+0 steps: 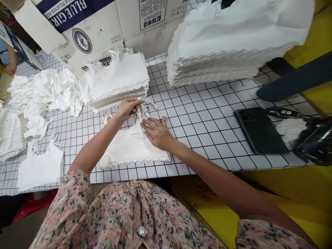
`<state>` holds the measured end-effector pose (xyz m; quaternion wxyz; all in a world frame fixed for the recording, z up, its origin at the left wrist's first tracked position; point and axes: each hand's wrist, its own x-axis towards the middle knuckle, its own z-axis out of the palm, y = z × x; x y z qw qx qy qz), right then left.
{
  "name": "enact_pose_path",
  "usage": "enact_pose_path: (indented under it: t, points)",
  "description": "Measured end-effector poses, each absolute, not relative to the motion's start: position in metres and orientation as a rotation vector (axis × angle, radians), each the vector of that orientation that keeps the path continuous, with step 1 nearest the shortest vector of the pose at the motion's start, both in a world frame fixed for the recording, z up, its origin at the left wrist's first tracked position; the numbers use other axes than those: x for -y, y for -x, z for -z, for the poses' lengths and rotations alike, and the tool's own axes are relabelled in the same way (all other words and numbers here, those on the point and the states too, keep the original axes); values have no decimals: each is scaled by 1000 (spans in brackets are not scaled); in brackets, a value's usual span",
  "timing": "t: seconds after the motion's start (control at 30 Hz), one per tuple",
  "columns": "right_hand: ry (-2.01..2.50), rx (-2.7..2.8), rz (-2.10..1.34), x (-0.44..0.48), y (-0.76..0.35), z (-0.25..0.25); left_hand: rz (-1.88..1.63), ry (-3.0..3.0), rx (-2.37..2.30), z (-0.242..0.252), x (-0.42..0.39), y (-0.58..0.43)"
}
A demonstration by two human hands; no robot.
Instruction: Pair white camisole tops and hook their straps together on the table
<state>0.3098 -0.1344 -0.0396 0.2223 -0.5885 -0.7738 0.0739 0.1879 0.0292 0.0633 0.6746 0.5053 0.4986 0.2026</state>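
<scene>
left grip (128,108) pinches a strap of the white top (129,152) near the front edge of the surface (207,121); right grip (157,132) lies flat and wide open, pressing the top.

White tops (135,147) on a black-gridded white table (207,117); a phone (260,129), seemingly dark green; floral sleeves (77,207).

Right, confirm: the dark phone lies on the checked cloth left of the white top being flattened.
Wrong side: the head view shows the dark phone on the checked cloth right of the white top being flattened.
</scene>
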Motion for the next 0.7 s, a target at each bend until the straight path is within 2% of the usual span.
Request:
enact_pose_path:
  t: [0.47,0.7]
  points:
    - [1538,2096,-164,133,-310,46,-683,-1247,-812,-150,-15,-178]
    - [1487,2032,-180,131,-309,42,-737,-1373,-729,-154,4,-166]
